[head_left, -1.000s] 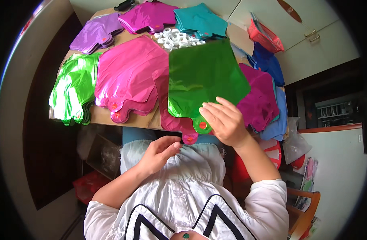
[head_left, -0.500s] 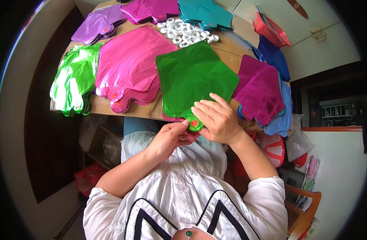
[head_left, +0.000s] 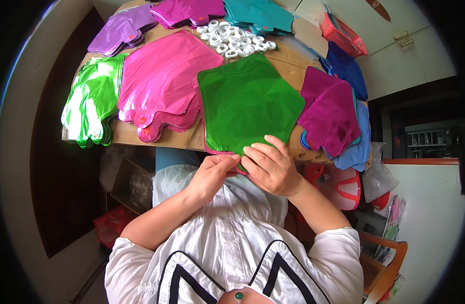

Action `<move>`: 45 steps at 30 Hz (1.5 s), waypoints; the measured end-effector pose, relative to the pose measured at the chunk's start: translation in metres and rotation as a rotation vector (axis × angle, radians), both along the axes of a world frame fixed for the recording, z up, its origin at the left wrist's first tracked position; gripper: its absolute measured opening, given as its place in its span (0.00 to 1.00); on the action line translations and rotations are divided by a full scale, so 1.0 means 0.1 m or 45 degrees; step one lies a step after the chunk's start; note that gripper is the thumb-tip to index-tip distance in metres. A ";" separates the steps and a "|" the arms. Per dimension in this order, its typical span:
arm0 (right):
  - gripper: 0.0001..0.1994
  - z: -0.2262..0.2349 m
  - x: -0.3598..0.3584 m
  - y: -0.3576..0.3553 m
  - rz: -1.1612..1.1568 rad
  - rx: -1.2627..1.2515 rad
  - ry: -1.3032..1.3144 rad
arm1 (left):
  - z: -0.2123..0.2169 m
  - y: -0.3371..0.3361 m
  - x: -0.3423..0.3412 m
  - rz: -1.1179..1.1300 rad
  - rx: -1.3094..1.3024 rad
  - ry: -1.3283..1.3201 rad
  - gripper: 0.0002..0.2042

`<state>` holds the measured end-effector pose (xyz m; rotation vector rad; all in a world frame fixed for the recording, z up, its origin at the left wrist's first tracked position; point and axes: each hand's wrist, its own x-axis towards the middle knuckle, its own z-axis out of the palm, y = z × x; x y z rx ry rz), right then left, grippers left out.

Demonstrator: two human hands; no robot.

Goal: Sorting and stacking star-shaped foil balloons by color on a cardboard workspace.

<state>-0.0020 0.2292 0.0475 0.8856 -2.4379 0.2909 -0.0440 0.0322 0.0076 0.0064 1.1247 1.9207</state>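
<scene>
A flat green foil balloon [head_left: 250, 101] lies in front of me at the table's near edge, its neck toward me. A pink foil balloon shows as a thin rim along its left and lower edges. My left hand [head_left: 215, 174] pinches the neck end from the left, thumb and fingertips closed on it. From the right, my right hand [head_left: 273, 167] lies over the neck and the balloon's lower edge, fingers bent and pressed onto the foil. The neck itself is mostly hidden under my fingers.
Stacks of flat foil balloons surround it: pink [head_left: 166, 76], bright green [head_left: 90, 96], purple [head_left: 122, 31], magenta [head_left: 328, 111], teal [head_left: 257, 15] and dark blue [head_left: 346, 71]. White ring-shaped rolls [head_left: 232, 40] are heaped behind. A red basket [head_left: 343, 38] stands at the back right.
My right fingers have shifted slightly left and down over the neck, covering the orange-red spot that showed before. The green balloon has turned slightly, baring more pink rim on its left.
</scene>
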 end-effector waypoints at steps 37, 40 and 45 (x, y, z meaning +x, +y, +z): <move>0.31 0.41 0.43 1.05 -0.916 0.338 -0.210 | 0.38 0.30 0.06 -0.004 0.097 -0.807 0.10; 0.28 0.33 0.31 1.06 -0.857 0.436 -0.168 | 0.37 0.30 0.06 0.008 0.103 -0.804 0.10; 0.13 0.24 0.19 1.04 -0.781 0.427 -0.091 | 0.38 0.30 0.06 0.024 0.100 -0.816 0.10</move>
